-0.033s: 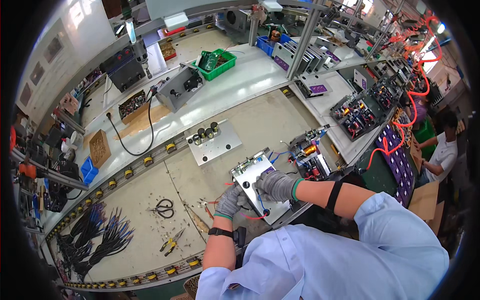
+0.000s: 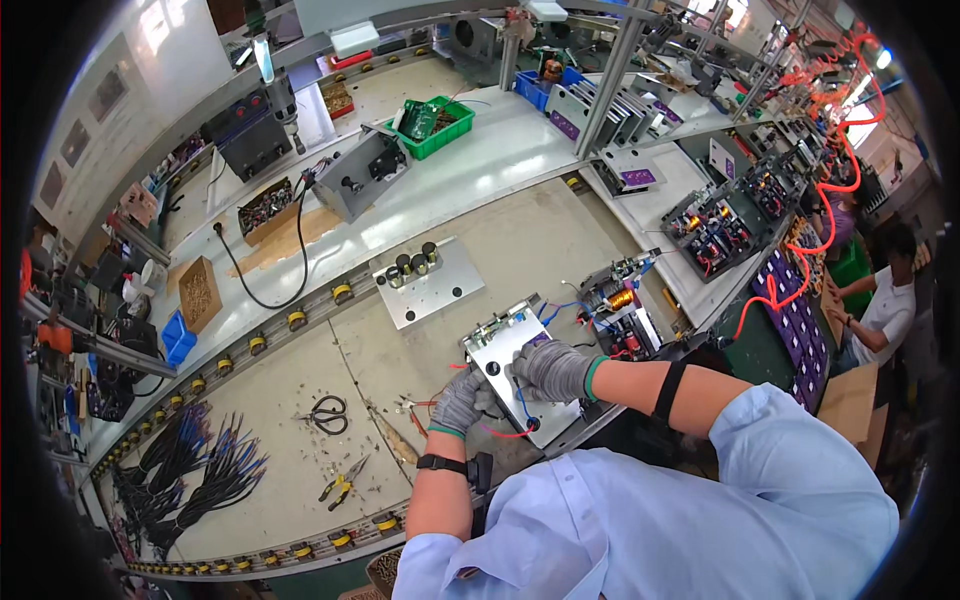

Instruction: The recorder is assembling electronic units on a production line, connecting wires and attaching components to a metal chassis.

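In front of me, tilted, lies a flat silver metal plate (image 2: pixel 508 347) with round black grommets and parts along its far edge. My left hand (image 2: pixel 458 402), in a grey glove, closes around the plate's left edge. On top of the plate rests my right hand (image 2: pixel 556 370), gloved too, its fingers curled together. A blue wire (image 2: pixel 521 403) emerges under those fingers and runs toward the near grommet; whether the fingers pinch it is hidden. A red wire (image 2: pixel 508 434) extends left from that grommet. Right of the plate sits an open circuit assembly (image 2: pixel 622 318) with a copper coil.
Another silver plate (image 2: pixel 440 295) carrying black capacitors lies beyond. Black-handled scissors (image 2: pixel 328 415), yellow-black pliers (image 2: pixel 344 484), red-handled cutters (image 2: pixel 415 414) and cable bundles (image 2: pixel 205 470) lie left. A roller rail (image 2: pixel 297 321) crosses behind. A coiled red hose (image 2: pixel 822 220) hangs right, near a co-worker (image 2: pixel 885 310).
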`<state>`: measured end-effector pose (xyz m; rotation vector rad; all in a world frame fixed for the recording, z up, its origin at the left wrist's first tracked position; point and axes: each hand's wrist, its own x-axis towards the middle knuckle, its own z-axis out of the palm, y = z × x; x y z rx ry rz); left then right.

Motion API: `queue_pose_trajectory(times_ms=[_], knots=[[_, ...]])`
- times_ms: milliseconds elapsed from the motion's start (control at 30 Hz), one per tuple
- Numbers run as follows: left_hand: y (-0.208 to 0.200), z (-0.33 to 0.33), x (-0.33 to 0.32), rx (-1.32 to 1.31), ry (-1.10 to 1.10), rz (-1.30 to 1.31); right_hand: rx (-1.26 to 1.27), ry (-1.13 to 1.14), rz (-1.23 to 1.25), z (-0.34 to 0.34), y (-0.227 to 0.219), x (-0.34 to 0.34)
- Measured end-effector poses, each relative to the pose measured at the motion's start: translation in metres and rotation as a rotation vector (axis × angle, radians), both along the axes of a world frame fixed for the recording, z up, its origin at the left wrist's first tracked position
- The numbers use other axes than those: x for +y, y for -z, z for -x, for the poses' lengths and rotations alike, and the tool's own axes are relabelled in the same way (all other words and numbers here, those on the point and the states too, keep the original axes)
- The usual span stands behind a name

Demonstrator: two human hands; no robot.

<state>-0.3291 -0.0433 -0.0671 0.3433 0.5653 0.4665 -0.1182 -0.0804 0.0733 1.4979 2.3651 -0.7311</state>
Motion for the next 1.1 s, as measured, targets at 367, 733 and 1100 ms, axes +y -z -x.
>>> queue_pose_trajectory(times_ms=[367,733,1100], knots=[[-0.036,0.002,-0.007,0.210,0.000,-0.238,-0.030,-0.022,-0.060,-0.009,0.010,-0.004],[0.019,0.042,0.003,0.400,-0.346,-0.432,0.020,0.292,0.073,0.034,0.005,0.040],[-0.060,0.018,-0.021,0.389,-0.187,-0.078,0.835,0.688,0.134,-0.025,0.006,0.015]])
